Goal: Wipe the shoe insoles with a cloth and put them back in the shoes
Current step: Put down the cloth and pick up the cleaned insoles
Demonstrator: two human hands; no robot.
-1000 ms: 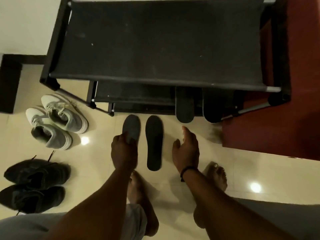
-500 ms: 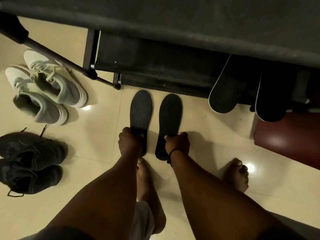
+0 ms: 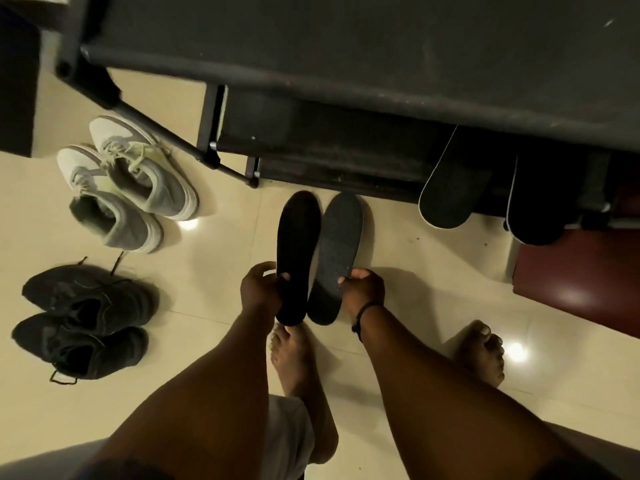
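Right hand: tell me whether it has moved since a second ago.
Yes. The right hand hovered open beside the insoles; now it pinches the right insole, nearer the tile seam and the left hand.

Floor tiles point(image 3: 221, 292) are glossy cream, bouncing the ceiling lights back. The left insole point(image 3: 298, 251) looks matt black and smooth, while the right insole point(image 3: 337, 251) is a duller grey with a speckled, grainy face. Shoe rack shelf point(image 3: 346, 39) is dusty dark fabric on a black tube frame point(image 3: 152, 123). Grey sneakers point(image 3: 128, 181) look cloth or suede-ish, black sneakers point(image 3: 86, 323) a matt knit.
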